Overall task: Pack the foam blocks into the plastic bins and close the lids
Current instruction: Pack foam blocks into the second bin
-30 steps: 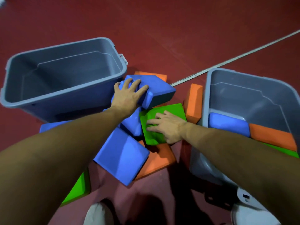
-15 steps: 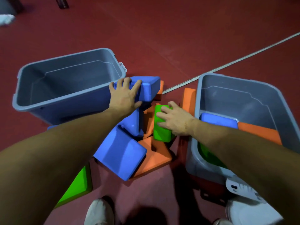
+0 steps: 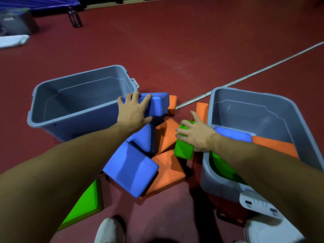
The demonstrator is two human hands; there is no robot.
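Two grey plastic bins stand on the red floor. The left bin [image 3: 52, 123] has nothing in it. The right bin [image 3: 291, 106] holds a blue, an orange and a green foam block. Between them lies a pile of blue and orange blocks. My left hand [image 3: 135, 113] grips a blue block [image 3: 158, 104] lifted beside the left bin's right wall. My right hand [image 3: 197, 135] holds a green block [image 3: 184, 151] on edge, next to the right bin's left wall.
A large blue block [image 3: 130, 170] and orange blocks [image 3: 166, 174] lie in front of me. A green block [image 3: 85, 202] lies under my left forearm. A white lid latch [image 3: 257, 204] sits at the right bin's near corner. A bottle [image 3: 74, 16] stands far back.
My left hand has raised the blue block toward the left bin's rim. My right hand has tipped the green block on edge and carried it toward the right bin.
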